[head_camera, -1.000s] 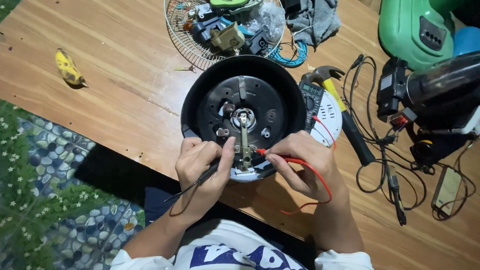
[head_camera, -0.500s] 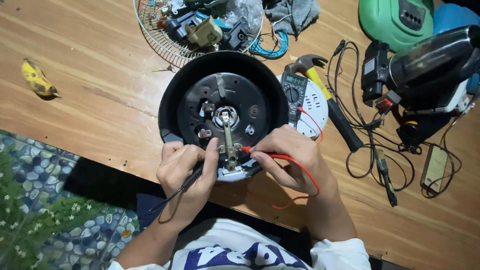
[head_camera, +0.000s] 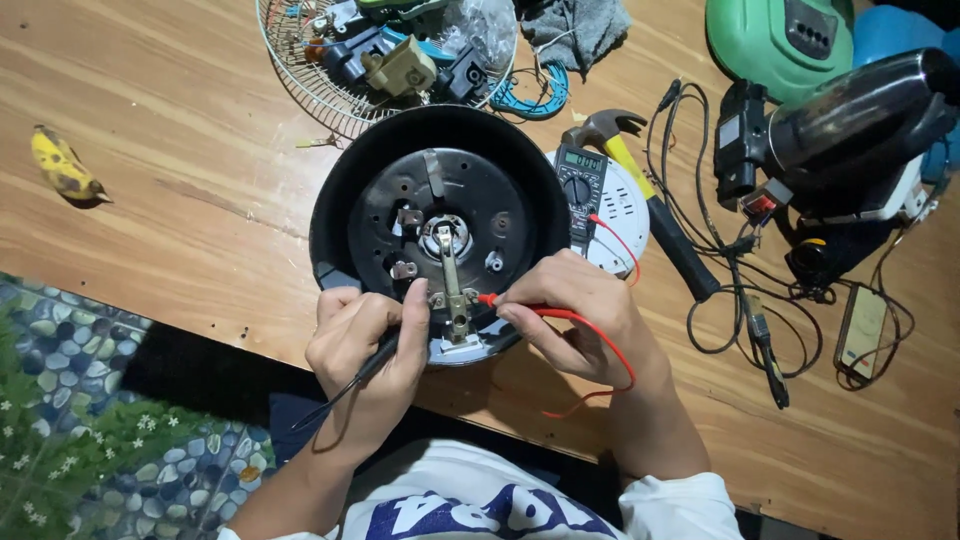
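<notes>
Upturned cooker base (head_camera: 440, 215) sits at the table edge before us; our left hand (head_camera: 365, 355) pinches the black probe (head_camera: 375, 362), right hand (head_camera: 575, 320) the red probe (head_camera: 487, 299) (tips close together). A slip could bridge terminals.

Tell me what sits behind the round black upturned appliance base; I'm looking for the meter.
A dark handheld multimeter lies on a white round disc at its far right edge, beside a yellow-handled claw hammer. The black base covers the disc's left part.
</notes>
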